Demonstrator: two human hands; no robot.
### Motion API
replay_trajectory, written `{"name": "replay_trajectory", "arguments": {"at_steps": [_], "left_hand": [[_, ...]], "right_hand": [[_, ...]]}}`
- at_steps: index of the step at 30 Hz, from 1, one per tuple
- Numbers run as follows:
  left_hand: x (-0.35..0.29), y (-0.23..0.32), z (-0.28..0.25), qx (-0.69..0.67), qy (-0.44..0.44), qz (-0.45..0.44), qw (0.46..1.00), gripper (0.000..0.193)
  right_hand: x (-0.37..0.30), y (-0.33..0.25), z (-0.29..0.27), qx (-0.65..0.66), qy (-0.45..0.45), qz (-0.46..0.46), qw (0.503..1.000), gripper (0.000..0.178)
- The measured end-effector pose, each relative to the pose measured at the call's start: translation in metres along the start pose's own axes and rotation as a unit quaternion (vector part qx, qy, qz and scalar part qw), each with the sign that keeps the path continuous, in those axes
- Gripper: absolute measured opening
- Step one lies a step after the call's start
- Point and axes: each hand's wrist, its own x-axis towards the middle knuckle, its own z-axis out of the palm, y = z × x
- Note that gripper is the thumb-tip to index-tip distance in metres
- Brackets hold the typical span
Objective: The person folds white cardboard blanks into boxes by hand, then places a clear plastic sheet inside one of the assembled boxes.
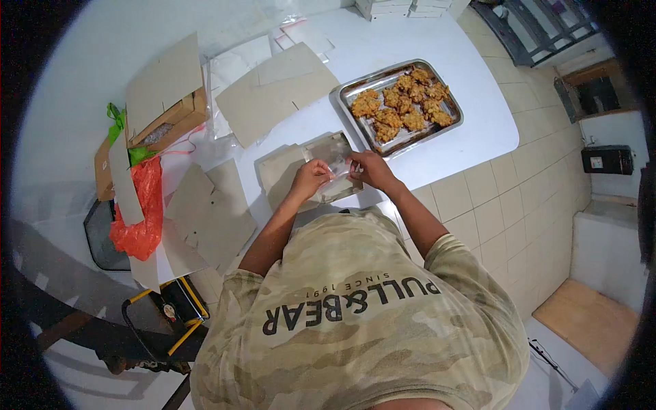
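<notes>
My left hand (312,178) and my right hand (371,170) are close together over an open grey-brown cardboard box (279,173) at the near edge of the white table. Fingers of both hands are pinched on a piece of clear plastic (339,166), one hand at each side of it. Whether it is a bag or a loose sheet I cannot tell. The box's lid lies folded out to the left, and part of the box is hidden under my hands. Just beyond my right hand, a metal tray (347,130) carries several golden-brown fried fritters (403,102).
Flat cardboard pieces (273,85) lie on the white table (488,119) to the left and beyond. An open carton (179,119) stands at the far left near a red plastic bag (147,205). Clear plastic packets (239,58) lie along the wall. Tiled floor (509,198) is on the right.
</notes>
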Motion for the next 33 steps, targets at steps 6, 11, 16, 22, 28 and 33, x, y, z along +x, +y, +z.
{"name": "replay_trajectory", "arguments": {"at_steps": [6, 11, 16, 22, 28, 33], "left_hand": [[-0.002, 0.010, 0.000, 0.014, 0.002, 0.000, 1.000, 0.018], [-0.004, 0.017, -0.001, 0.002, 0.005, -0.015, 1.000, 0.017], [-0.002, 0.011, 0.001, 0.016, 0.020, -0.013, 1.000, 0.017], [0.001, 0.007, 0.001, -0.028, 0.026, -0.022, 0.999, 0.016], [0.000, 0.009, 0.000, -0.027, 0.024, -0.024, 0.999, 0.016], [0.002, 0.010, -0.002, 0.004, 0.014, -0.036, 0.999, 0.015]], "right_hand": [[0.002, 0.018, 0.010, 0.050, 0.022, -0.031, 0.998, 0.025], [0.003, 0.022, 0.009, 0.114, 0.013, -0.006, 0.993, 0.021], [0.005, 0.024, 0.006, 0.092, 0.016, -0.040, 0.995, 0.020], [0.003, 0.030, 0.009, 0.131, 0.012, 0.002, 0.991, 0.018], [-0.002, 0.017, -0.001, 0.149, 0.016, 0.035, 0.988, 0.010], [-0.006, 0.026, 0.005, 0.115, 0.042, 0.020, 0.992, 0.006]]}}
